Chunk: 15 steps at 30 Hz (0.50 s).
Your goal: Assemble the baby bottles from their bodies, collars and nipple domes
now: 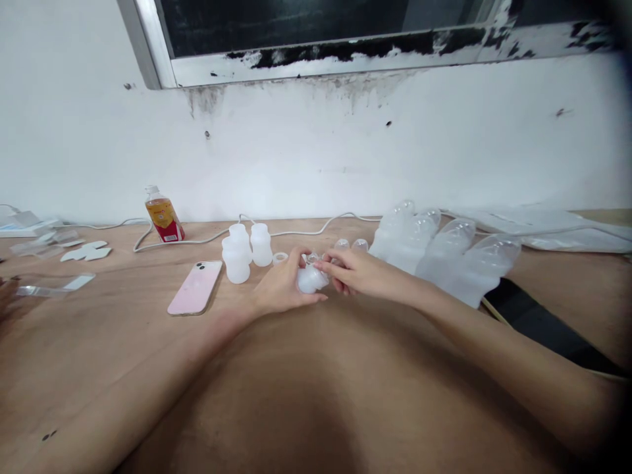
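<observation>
My left hand [280, 284] is wrapped round a small white translucent bottle [310, 280], tilted on its side a little above the table. At the bottle's end, the fingers of my right hand [353, 268] pinch a clear piece [312, 259]; its exact shape is too small to make out. Just behind my hands lie a white ring [280, 258] and two clear domed caps [350, 244]. To the left of my left hand stand several white wavy-sided bottles [237, 260] without caps.
Several bottles with clear domes [447, 247] lie at right, near a dark phone-like slab [548, 329]. At left are a pink phone [195, 288], a drink bottle [165, 214] and white cut-outs [86, 251]. A cable [320, 228] runs along the wall. Another person's hand [7, 293] shows at the left edge.
</observation>
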{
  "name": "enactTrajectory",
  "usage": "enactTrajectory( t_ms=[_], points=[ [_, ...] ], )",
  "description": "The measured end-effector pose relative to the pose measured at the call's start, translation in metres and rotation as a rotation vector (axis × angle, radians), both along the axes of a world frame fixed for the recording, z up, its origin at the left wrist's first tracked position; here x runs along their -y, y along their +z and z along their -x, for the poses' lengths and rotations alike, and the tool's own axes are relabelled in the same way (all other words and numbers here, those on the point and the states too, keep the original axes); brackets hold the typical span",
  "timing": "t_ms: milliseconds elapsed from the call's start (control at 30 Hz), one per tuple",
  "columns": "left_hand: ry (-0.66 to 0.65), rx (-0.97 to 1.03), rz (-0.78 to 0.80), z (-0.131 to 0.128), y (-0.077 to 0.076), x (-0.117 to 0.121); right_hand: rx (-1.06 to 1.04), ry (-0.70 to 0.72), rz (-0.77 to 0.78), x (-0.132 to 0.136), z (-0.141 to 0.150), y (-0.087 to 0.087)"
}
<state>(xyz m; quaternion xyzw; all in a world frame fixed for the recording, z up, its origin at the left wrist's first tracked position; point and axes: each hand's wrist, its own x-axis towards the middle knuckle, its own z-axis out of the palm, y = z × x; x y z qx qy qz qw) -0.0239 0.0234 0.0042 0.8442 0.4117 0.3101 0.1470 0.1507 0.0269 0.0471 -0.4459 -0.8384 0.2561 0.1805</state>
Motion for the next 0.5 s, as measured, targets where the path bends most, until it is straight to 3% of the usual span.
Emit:
enactTrajectory(
  t_ms=[100,300,400,500],
  points=[
    [-0.005,-0.007,0.021,0.002,0.003,0.001,-0.022,0.122,0.089,0.000,-0.003,0.001],
    [-0.059,0.013,0.070,0.007,0.005,-0.003,0.071,0.313,-0.364,0.000,-0.011,0.016],
    [-0.109,0.059,0.134,0.008,0.008,-0.004,0.094,0.348,-0.441,0.004,-0.012,0.022],
    [-0.211,0.119,0.217,0.012,0.022,-0.001,0.094,0.361,-0.478,0.005,-0.013,0.024]
  ],
)
